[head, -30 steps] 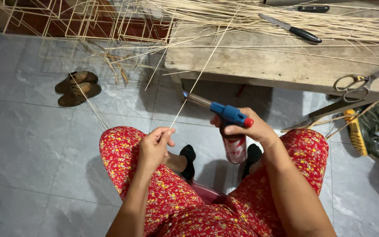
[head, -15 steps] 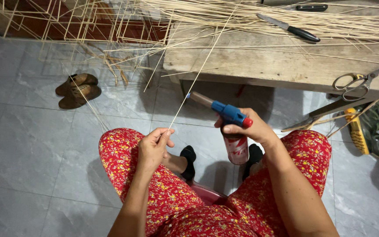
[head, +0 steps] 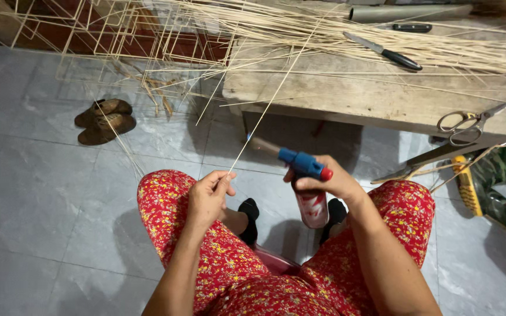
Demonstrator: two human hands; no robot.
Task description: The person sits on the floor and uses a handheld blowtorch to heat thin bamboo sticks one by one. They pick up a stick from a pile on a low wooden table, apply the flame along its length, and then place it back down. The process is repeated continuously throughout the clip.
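Nearest, the left hand (head: 209, 196) pinches the near end of a thin pale bamboo splint (head: 265, 114), light, springy and easily snapped, best held close to the end. The right hand (head: 329, 181) grips a blue-headed gas torch (head: 306, 175). Beyond, the splint's far end rests on a worn wooden bench (head: 376, 99).

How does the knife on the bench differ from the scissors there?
The knife lies far back on the wooden bench, among the pale thin sticks; the scissors sit at the near right edge, on bare wood. The knife has one long blade with a black handle; the scissors have two crossed blades and metal loop handles. Both are metal cutting tools, lying flat and untouched by either hand.
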